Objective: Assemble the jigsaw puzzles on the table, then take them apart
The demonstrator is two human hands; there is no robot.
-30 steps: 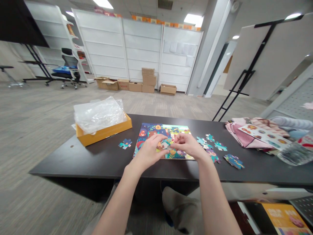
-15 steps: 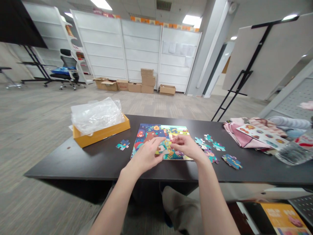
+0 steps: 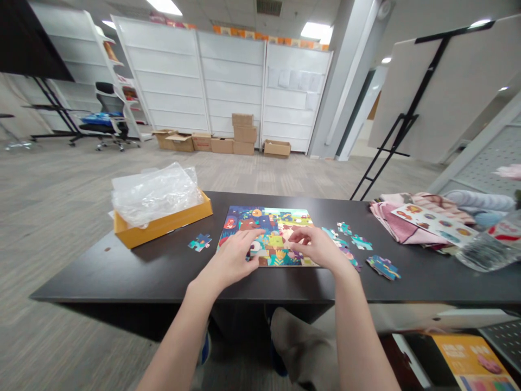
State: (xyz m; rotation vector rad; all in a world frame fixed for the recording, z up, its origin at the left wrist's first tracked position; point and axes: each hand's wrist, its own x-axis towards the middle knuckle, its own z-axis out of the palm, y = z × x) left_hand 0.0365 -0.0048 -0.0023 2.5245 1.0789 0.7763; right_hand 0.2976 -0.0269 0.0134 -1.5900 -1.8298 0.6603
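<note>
A colourful jigsaw puzzle [image 3: 277, 241] lies on the black table, its picture largely filled with animals and plants. My left hand [image 3: 234, 252] rests over its lower left part, fingers stretched and thumb apart, holding nothing that I can see. Over the right part, my right hand [image 3: 317, 247] has its fingertips curled together in a pinch at the puzzle's surface; whatever is between them is hidden. Loose pieces lie on both sides: one blue-green puzzle piece [image 3: 199, 242] to the left, several pieces [image 3: 361, 243] to the right, and a small stack of pieces [image 3: 383, 267] farther right.
A yellow box [image 3: 163, 224] with clear plastic wrap [image 3: 157, 193] sits at the table's left. On the right are folded cloths [image 3: 391, 222], a sticker sheet [image 3: 433, 224] and a clear bottle [image 3: 484, 251]. An open drawer [image 3: 439, 353] is below the table at right.
My left hand has drawn a little left, away from my right hand, showing more of the puzzle's middle. My right hand has shifted slightly right, its fingers still pinched. The view has moved slightly.
</note>
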